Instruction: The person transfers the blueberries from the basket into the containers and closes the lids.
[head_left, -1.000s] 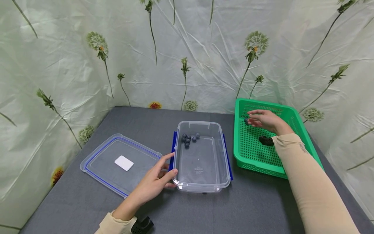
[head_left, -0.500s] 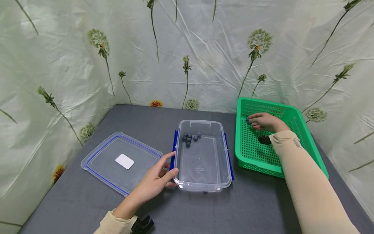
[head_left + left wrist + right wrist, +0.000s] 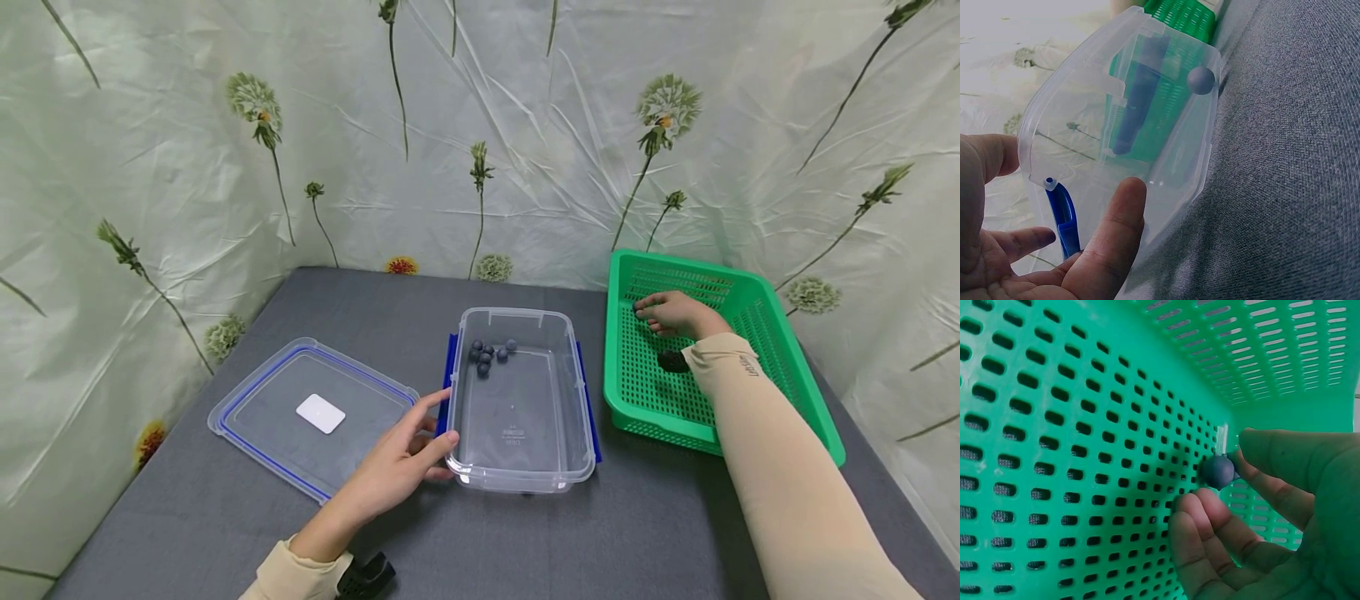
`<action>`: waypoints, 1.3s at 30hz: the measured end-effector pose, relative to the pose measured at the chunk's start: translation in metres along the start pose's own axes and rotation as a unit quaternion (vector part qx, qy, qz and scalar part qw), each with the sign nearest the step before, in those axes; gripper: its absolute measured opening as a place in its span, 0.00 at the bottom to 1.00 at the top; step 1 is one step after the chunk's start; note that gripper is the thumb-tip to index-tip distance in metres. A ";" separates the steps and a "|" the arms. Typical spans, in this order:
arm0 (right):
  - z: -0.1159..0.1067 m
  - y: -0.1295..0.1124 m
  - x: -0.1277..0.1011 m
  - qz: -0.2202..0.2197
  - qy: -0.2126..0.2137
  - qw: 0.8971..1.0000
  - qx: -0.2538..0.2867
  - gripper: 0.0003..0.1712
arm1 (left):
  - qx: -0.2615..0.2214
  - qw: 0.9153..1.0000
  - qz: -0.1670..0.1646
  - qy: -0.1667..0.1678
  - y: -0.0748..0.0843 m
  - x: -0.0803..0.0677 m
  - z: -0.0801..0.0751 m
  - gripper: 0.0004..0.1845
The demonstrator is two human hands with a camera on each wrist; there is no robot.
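Observation:
A clear plastic food container (image 3: 517,417) with blue side latches stands mid-table, several blueberries (image 3: 483,358) in its far left part. My left hand (image 3: 401,467) rests against its near left corner, thumb at the rim and other fingers along the side. In the left wrist view the fingers lie spread by the blue latch (image 3: 1064,215), not wrapped round the wall. My right hand (image 3: 678,315) reaches into a green basket (image 3: 663,429). There, in the right wrist view, a blueberry (image 3: 1218,472) sits at the index fingertip, thumb just above; no firm pinch shows.
Left of the container lies its clear lid (image 3: 262,417) with a blue seal and a white label (image 3: 321,414). Grey cloth (image 3: 525,550) covers the table. A floral curtain (image 3: 360,208) hangs behind it.
My right hand has lowered slightly within the basket, its fingertips drawing closer to the blueberry. My left hand keeps its place at the container. The head view has shifted a little.

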State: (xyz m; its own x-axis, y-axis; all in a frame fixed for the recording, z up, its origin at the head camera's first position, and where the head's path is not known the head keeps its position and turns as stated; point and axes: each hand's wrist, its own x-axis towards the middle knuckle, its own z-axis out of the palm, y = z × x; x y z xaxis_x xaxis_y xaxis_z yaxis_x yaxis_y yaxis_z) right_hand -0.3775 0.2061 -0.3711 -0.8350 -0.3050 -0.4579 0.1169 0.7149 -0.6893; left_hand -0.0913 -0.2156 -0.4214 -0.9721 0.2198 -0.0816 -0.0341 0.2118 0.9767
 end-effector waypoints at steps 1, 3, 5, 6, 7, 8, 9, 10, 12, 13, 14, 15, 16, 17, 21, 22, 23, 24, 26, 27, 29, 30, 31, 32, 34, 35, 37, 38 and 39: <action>0.001 0.000 0.000 0.000 0.001 1.000 -0.002 0.32 | 0.000 1.000 0.000 0.000 0.000 0.000 0.000 0.34; 0.001 0.000 -0.001 -0.001 0.003 1.000 -0.009 0.32 | 0.000 1.000 -0.001 0.000 0.000 0.000 0.000 0.34; 0.002 -0.002 -0.002 -0.002 0.006 1.000 -0.013 0.32 | 0.001 1.000 -0.001 0.001 0.000 0.000 0.000 0.34; 0.003 -0.002 -0.002 -0.002 0.008 1.000 -0.015 0.32 | 0.001 1.000 -0.001 0.001 0.000 0.000 0.000 0.34; 0.003 -0.003 -0.002 -0.003 0.009 1.000 -0.016 0.32 | 0.001 1.000 -0.001 0.001 0.000 0.000 0.000 0.34; 0.003 -0.003 -0.003 -0.003 0.010 1.000 -0.016 0.32 | 0.001 1.000 -0.001 0.000 0.000 0.000 0.000 0.34; 0.003 -0.003 -0.003 -0.003 0.012 1.000 -0.015 0.32 | 0.001 1.000 0.000 0.000 0.000 0.000 0.001 0.34; 0.003 -0.003 -0.003 -0.003 0.014 1.000 -0.015 0.32 | 0.000 1.000 0.000 0.000 0.000 0.000 0.001 0.34; 0.002 -0.003 -0.003 0.000 0.016 1.000 -0.013 0.32 | -0.002 1.000 -0.001 0.000 0.000 0.000 0.001 0.34; 0.002 -0.003 -0.003 0.002 0.017 1.000 -0.012 0.32 | -0.003 1.000 -0.001 0.000 0.000 0.000 0.001 0.34; 0.002 -0.002 -0.003 0.004 0.019 1.000 -0.009 0.32 | -0.004 1.000 -0.001 -0.001 0.000 0.001 0.001 0.34; 0.002 -0.002 -0.002 0.006 0.020 1.000 -0.007 0.32 | -0.004 1.000 -0.001 -0.001 0.000 0.001 0.001 0.34; 0.003 -0.001 -0.002 0.007 0.020 1.000 -0.004 0.32 | -0.004 1.000 -0.001 -0.001 0.000 0.001 0.001 0.34; 0.003 -0.001 -0.002 0.009 0.020 1.000 -0.001 0.32 | -0.003 1.000 -0.001 -0.001 0.000 0.001 0.001 0.34; 0.003 0.002 -0.001 0.010 0.016 1.000 0.004 0.30 | -0.003 1.000 -0.001 -0.002 0.000 0.001 0.001 0.34; 0.003 0.003 -0.001 0.009 0.016 1.000 0.002 0.29 | -0.004 1.000 0.000 -0.002 -0.001 0.001 0.001 0.34; 0.003 0.003 -0.002 0.008 0.016 1.000 0.001 0.29 | -0.005 1.000 0.001 -0.002 -0.001 0.001 0.001 0.34; 0.003 0.003 -0.002 0.005 0.017 1.000 -0.005 0.27 | -0.006 1.000 0.001 -0.002 -0.001 0.001 0.000 0.34; 0.003 0.002 -0.004 0.002 0.020 1.000 -0.015 0.25 | -0.008 1.000 0.002 -0.002 -0.001 0.001 0.000 0.34; 0.003 0.002 -0.004 0.000 0.021 1.000 -0.023 0.24 | -0.008 1.000 0.002 -0.002 -0.002 0.001 0.000 0.34; 0.002 0.001 -0.005 -0.001 0.027 0.999 -0.035 0.22 | -0.010 1.000 0.001 -0.001 -0.002 0.001 0.001 0.34; 0.002 0.001 -0.006 -0.001 0.029 0.999 -0.041 0.22 | -0.011 1.000 0.000 0.000 -0.002 0.001 0.001 0.34; 0.002 0.000 -0.006 0.001 0.032 0.999 -0.041 0.21 | -0.011 1.000 -0.001 0.001 -0.002 0.001 0.001 0.34; 0.002 0.000 -0.007 0.003 0.034 0.998 -0.043 0.21 | -0.012 1.000 -0.002 0.002 -0.002 0.001 0.001 0.34; 0.001 -0.001 -0.007 0.004 0.036 0.998 -0.043 0.21 | -0.013 1.000 -0.003 0.003 -0.002 0.001 0.001 0.34; 0.001 -0.002 -0.007 0.003 0.036 0.998 -0.041 0.21 | -0.013 1.000 -0.003 0.002 -0.002 0.001 0.001 0.34; 0.000 -0.003 -0.008 -0.002 0.034 0.999 -0.042 0.22 | -0.013 1.000 -0.003 0.002 -0.002 0.002 0.002 0.34; 0.000 -0.004 -0.008 -0.006 0.034 0.998 -0.043 0.22 | -0.013 1.000 -0.003 0.001 -0.001 0.002 0.002 0.34; 0.000 -0.004 -0.008 -0.010 0.033 0.998 -0.045 0.22 | -0.012 1.000 -0.002 0.001 -0.001 0.002 0.002 0.34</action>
State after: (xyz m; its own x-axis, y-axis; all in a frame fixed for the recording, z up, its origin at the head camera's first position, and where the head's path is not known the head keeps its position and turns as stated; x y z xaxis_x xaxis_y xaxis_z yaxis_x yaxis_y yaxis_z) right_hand -0.3710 0.2052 -0.3644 -0.8705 -0.2797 -0.4050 0.0538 0.7638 -0.6432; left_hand -0.0928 -0.2136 -0.4231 -0.9724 0.2169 -0.0857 -0.0443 0.1893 0.9809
